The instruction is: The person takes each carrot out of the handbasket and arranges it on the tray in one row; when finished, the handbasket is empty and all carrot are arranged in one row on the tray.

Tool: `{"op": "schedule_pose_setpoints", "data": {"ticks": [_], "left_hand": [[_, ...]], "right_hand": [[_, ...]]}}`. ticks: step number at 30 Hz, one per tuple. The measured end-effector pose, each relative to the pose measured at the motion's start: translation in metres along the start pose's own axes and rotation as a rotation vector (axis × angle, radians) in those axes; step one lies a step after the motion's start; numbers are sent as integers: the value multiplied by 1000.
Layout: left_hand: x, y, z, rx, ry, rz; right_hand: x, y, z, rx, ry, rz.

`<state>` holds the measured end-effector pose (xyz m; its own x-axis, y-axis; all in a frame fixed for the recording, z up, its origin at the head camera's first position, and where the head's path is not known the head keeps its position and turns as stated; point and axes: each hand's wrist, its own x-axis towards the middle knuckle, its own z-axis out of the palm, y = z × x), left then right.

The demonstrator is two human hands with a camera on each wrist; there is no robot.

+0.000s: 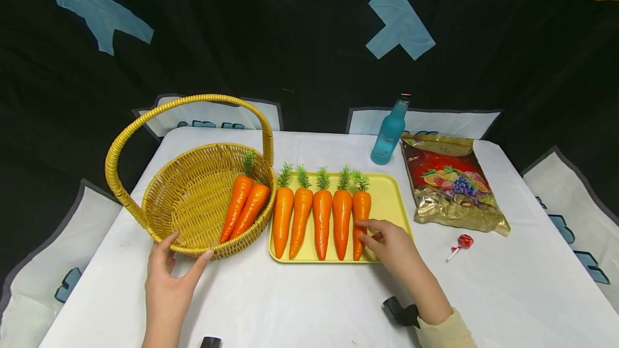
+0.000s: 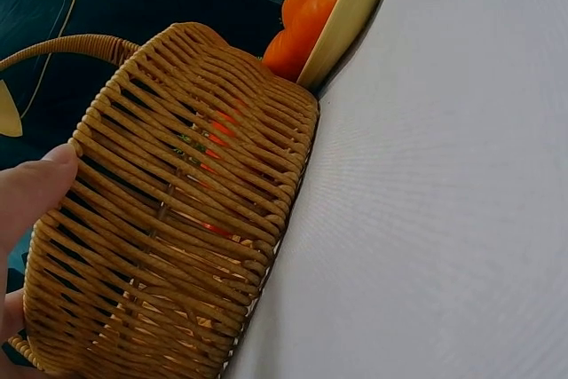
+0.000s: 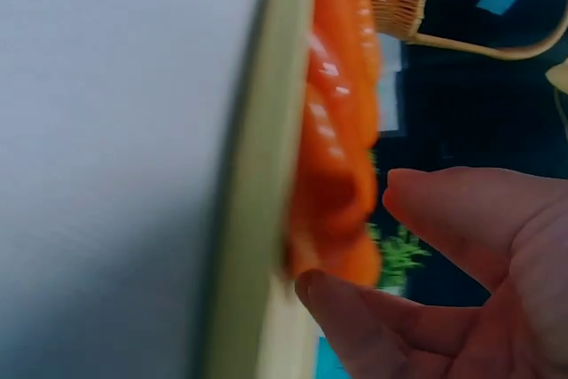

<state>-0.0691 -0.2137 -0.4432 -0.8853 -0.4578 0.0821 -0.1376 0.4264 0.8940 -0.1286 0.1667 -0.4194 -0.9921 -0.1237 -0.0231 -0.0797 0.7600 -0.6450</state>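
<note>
At the left, a yellow wicker basket (image 1: 191, 200) with an arched handle holds two orange carrots (image 1: 237, 205) with green tops. My left hand (image 1: 169, 278) rests on its near rim, thumb and fingers spread apart. The left wrist view shows the thumb tip against the woven rim. Several more carrots (image 1: 322, 219) lie side by side on a yellow tray (image 1: 389, 197). Over the rightmost carrot (image 1: 361, 205) is my right hand (image 1: 389, 243), with thumb and fingers apart on either side. In the right wrist view, one fingertip touches or nearly touches this carrot; the thumb stands off.
Behind the tray stands a blue bottle (image 1: 389, 133). A red and gold bag (image 1: 452, 184) with fruit pictures lies to its right. Nearer, a red lollipop (image 1: 461, 244) lies on the white table (image 1: 309, 305). A dark curtain (image 1: 290, 58) hangs behind the table.
</note>
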Motion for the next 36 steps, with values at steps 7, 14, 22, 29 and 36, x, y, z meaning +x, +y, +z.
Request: {"op": "schedule_pose_setpoints", "data": {"ticks": [7,14,22,29,36], "left_hand": [[1,2,-3,17,-8,-28],[1,-1,-7,16,10,-43],[0,-2,-5,26,-4,-56],[1,-4,-2,-4,-17,-34],[0,-2,-1,-9,-19,-13]], "right_hand": [[3,-23,-17,52,55,-66],[22,-82,-4,257,-95,-171],[57,-153,35,136,-263,-393],[93,-188,75,-53,-367,-351],[110,-200,96,-166,-401,-286]]}}
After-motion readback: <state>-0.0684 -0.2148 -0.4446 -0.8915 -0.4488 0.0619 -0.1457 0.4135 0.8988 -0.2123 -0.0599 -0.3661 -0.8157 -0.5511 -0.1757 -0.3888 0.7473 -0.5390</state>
